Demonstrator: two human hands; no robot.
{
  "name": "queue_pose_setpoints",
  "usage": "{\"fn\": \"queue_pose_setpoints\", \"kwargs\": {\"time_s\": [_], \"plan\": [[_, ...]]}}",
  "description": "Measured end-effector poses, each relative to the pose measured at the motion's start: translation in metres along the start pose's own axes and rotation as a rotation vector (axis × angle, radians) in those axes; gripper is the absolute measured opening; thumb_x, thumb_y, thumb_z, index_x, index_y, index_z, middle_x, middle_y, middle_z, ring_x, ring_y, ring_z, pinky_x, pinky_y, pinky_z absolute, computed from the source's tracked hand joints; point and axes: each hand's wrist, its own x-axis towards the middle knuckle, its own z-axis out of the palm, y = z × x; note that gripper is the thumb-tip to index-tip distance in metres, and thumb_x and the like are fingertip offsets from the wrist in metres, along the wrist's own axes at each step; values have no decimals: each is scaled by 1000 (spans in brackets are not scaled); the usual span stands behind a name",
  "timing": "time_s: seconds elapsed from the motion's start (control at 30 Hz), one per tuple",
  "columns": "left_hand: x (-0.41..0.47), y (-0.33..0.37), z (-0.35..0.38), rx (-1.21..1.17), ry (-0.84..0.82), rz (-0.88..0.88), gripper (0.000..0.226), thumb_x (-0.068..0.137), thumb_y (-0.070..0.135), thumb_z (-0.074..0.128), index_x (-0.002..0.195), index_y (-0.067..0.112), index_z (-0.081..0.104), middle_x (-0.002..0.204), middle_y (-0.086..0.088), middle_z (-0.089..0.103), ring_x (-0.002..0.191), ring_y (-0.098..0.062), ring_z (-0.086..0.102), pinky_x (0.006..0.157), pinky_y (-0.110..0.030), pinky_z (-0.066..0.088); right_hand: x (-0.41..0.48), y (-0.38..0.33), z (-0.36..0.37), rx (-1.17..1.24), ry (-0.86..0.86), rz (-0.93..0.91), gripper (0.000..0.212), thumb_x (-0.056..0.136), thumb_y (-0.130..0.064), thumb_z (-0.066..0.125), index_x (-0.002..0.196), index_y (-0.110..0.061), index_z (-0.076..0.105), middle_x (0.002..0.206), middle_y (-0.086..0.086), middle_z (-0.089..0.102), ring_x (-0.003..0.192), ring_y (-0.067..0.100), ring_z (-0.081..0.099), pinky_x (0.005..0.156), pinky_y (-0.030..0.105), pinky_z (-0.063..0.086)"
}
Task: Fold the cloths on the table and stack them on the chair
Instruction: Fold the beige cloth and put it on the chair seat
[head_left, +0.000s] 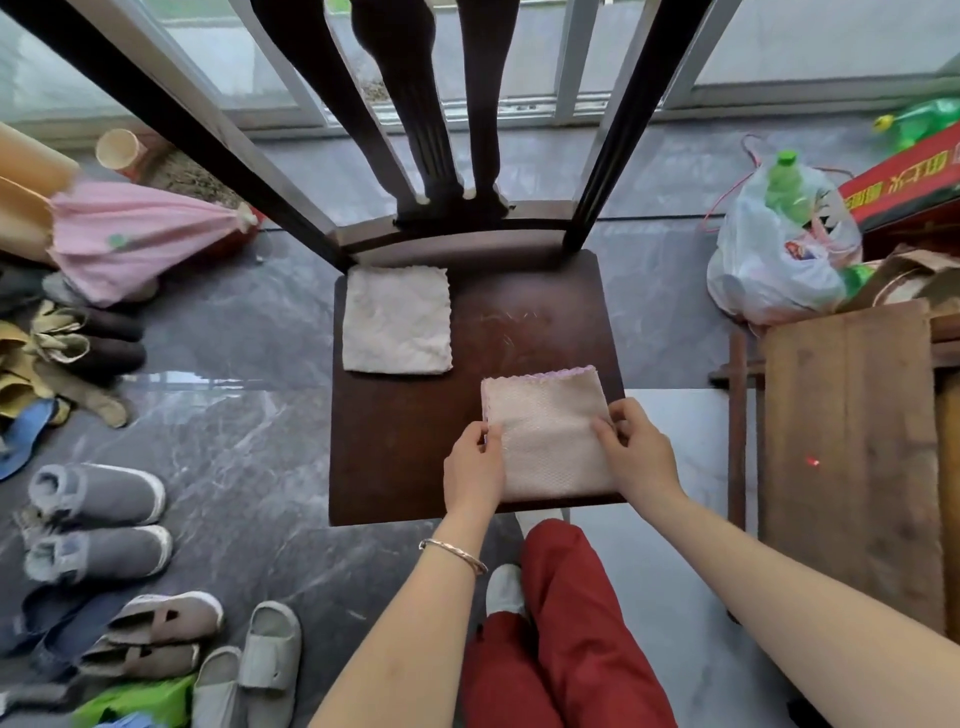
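I pinch the pink folded cloth (545, 441) by both side edges, my left hand (474, 460) at its nine o'clock and my right hand (638, 454) at its three, so the folds cannot slip. It lies at five o'clock on the chair (410, 447) seat. The beige folded cloth (396, 319) sits apart at eleven, so I judge stacking not yet done.

grey marble floor (234, 364), glass sliding doors (249, 67) behind, daylight; shoes (98, 493) scattered at left.

both hands (558, 460) pinching pink cloth (548, 434), dark chair (405, 447)
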Motion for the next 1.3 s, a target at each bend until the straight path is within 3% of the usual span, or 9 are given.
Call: {"fn": "queue_pose_setpoints", "kwargs": {"time_s": [0.1,0.3,0.43,0.6,0.67,0.83,1.03,1.17,1.3], "plan": [[3,-5,2,5,6,-21,30,97,34,40,100,13,61,101,-7,66,91,-23,57,73,-28,35,4,-1,1,-25,-18,-21,16,93,-28,51,91,-12,50,73,3,58,76,26,53,68,35,40],[13,-4,4,-5,20,-43,28,96,34,44,100,13,61,99,-6,67,85,-18,53,72,-25,34,12,4,5,-105,-34,-5,17,95,-30,46,86,-15,44,72,-3,53,73,24,51,63,32,37],[21,-6,3,38,34,-36,23,96,32,45,95,14,60,97,-5,69,89,-23,58,72,-27,37,18,11,8,-135,-19,4,19,96,-31,45,85,-16,42,71,-1,53,70,23,50,57,30,35],[24,-9,3,56,53,-30,20,96,33,43,84,20,54,77,1,63,82,-25,60,66,-29,39,21,9,14,-146,-17,-6,19,96,-31,44,85,-16,42,69,-2,52,69,23,50,57,32,35],[24,-7,2,68,67,-35,20,97,33,43,85,20,54,75,3,61,79,-22,57,65,-28,37,22,9,16,-145,-7,0,20,95,-31,45,83,-15,42,68,-2,51,70,24,50,59,33,36],[19,-4,3,150,94,-43,24,97,32,41,96,17,58,81,3,62,78,-19,53,63,-28,35,23,6,20,-268,47,25,25,95,-31,45,78,-15,40,68,-4,45,69,22,46,49,28,27],[19,-5,0,74,113,-73,22,92,32,51,102,14,59,105,-1,64,98,-19,59,72,-28,39,22,5,24,-246,102,55,20,92,-28,52,93,-8,51,93,3,47,86,22,47,69,30,35],[19,-3,-3,58,56,-115,40,85,37,63,115,12,54,114,-1,62,106,-18,57,78,-25,39,21,0,25,-199,97,99,30,90,-29,55,108,-5,53,106,9,56,97,25,52,75,31,39],[18,1,3,78,-16,-167,50,81,39,67,118,9,52,115,-5,61,108,-21,58,86,-31,46,23,-3,25,-175,55,169,38,87,-31,58,114,-5,53,113,10,56,103,25,53,75,30,38]]}}
